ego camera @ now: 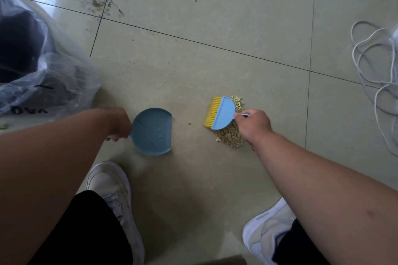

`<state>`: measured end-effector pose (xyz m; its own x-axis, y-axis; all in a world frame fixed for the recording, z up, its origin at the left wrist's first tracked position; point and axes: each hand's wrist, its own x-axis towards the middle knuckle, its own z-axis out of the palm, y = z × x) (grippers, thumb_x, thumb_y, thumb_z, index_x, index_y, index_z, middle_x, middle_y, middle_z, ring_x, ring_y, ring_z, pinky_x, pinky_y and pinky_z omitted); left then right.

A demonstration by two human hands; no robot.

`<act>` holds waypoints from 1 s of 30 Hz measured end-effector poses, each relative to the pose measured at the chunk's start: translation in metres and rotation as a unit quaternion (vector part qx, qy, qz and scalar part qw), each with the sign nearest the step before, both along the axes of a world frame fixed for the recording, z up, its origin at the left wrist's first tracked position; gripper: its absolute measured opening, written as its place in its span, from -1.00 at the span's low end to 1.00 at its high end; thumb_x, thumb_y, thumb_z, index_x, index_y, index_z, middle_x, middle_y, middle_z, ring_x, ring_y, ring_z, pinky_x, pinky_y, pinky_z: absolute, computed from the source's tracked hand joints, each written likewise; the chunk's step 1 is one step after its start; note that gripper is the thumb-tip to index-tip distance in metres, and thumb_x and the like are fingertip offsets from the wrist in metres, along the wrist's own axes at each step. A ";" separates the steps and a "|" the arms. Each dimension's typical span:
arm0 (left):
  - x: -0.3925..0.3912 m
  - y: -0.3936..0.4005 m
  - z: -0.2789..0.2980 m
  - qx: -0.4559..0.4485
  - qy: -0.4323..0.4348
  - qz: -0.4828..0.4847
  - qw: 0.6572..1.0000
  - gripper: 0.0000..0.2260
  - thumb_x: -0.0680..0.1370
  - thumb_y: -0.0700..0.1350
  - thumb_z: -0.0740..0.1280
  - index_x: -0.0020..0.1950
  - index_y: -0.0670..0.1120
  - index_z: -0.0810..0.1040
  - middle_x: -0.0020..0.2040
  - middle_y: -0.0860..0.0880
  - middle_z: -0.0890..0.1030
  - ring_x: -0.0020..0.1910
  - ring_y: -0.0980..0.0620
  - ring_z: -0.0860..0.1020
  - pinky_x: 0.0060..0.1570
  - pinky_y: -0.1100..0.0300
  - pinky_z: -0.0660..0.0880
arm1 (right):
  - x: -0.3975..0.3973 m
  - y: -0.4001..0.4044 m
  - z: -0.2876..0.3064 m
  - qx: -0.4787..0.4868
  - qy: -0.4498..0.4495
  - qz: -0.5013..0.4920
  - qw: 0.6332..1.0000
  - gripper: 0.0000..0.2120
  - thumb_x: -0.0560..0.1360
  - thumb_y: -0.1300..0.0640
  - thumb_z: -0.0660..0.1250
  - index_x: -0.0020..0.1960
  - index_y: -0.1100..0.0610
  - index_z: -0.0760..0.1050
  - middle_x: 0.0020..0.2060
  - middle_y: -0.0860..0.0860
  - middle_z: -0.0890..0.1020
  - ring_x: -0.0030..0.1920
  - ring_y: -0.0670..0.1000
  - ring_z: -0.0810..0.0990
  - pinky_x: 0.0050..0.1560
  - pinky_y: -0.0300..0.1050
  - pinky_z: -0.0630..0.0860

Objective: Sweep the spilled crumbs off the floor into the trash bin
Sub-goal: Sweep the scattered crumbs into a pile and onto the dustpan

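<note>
- Far left of frame: one trash bin (32, 54), dark, lined with a clear plastic bag. Well apart from the crumbs, up-left of my left hand.
- Left of centre: my left hand (117, 123), fingers curled around the handle of one blue dustpan (151, 131). The pan's straight open edge faces right, toward the pile. No crumbs visible in it.
- Centre: bare floor (193, 60) between pan edge and brush, with one stray crumb (189, 123) in that gap.
- Right of centre: one blue brush (221, 113) with yellow bristles pointing left. Its long edge runs top to bottom in frame, roughly parallel to the pan's lip.
- Crumbs (230, 137): one main pile, just under and right of the brush, so on the far side from the pan. My call: the brush must get behind the pile and then stroke left.
- My right hand (253, 127): fingers pinching the brush's thin handle; this hand is the nearer one to the pile.
- Far right: one loose white cord (370, 71), apart from the pile.
- Bottom: two white shoes.
</note>
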<state>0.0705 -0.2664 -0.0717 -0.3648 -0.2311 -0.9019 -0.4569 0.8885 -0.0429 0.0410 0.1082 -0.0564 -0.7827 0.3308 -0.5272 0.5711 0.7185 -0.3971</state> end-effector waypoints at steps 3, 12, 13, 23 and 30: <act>-0.001 0.001 0.002 0.008 0.002 0.002 1.000 -0.74 0.57 -0.19 0.40 -0.33 -0.17 0.60 -0.55 -0.10 0.53 -0.59 -0.04 0.42 -0.57 0.30 0.37 | -0.003 0.017 0.003 -0.023 -0.002 -0.044 0.999 -0.81 0.54 -0.03 0.44 0.01 0.08 0.69 -0.28 0.04 0.65 -0.31 0.07 0.60 -0.28 -0.17 0.49; -0.002 0.003 -0.001 -0.002 -0.010 -0.023 1.000 -0.74 0.56 -0.19 0.41 -0.33 -0.17 0.61 -0.57 -0.08 0.57 -0.48 -0.08 0.53 -0.38 0.17 0.51 | 0.018 0.012 0.011 -0.129 -0.125 0.192 0.965 -0.91 0.50 0.03 0.52 -0.14 0.03 0.70 -0.31 -0.05 0.66 -0.32 -0.10 0.54 -0.32 -0.21 0.44; -0.002 0.004 -0.001 -0.003 -0.011 -0.022 1.000 -0.74 0.57 -0.18 0.41 -0.33 -0.17 0.61 -0.57 -0.08 0.57 -0.49 -0.08 0.53 -0.38 0.18 0.50 | 0.021 0.011 0.007 -0.112 -0.129 0.224 0.959 -0.90 0.50 0.02 0.52 -0.16 0.01 0.69 -0.29 -0.05 0.66 -0.27 -0.08 0.55 -0.28 -0.20 0.44; -0.005 0.018 -0.003 0.001 -0.021 -0.045 0.999 -0.76 0.58 -0.23 0.40 -0.30 -0.20 0.60 -0.54 -0.11 0.53 -0.51 -0.08 0.46 -0.46 0.20 0.41 | -0.013 0.032 0.007 0.049 -0.052 0.243 0.967 -0.83 0.51 -0.04 0.46 -0.07 0.07 0.69 -0.15 0.04 0.69 -0.12 0.08 0.62 -0.19 -0.15 0.41; -0.009 0.026 0.008 0.016 -0.036 -0.070 0.997 -0.86 0.60 -0.23 0.37 -0.05 -0.25 0.71 -0.30 -0.21 0.69 -0.39 -0.09 0.50 -0.49 0.22 0.40 | -0.023 0.045 0.018 -0.009 -0.055 0.219 0.974 -0.87 0.52 0.00 0.49 -0.10 0.07 0.68 -0.25 0.05 0.67 -0.23 0.05 0.58 -0.29 -0.15 0.42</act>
<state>0.0615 -0.2400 -0.0641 -0.3250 -0.1529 -0.9333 -0.3247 0.9449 -0.0418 0.0181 0.1529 -0.0387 -0.7850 -0.0333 -0.6186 0.2506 0.8961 -0.3663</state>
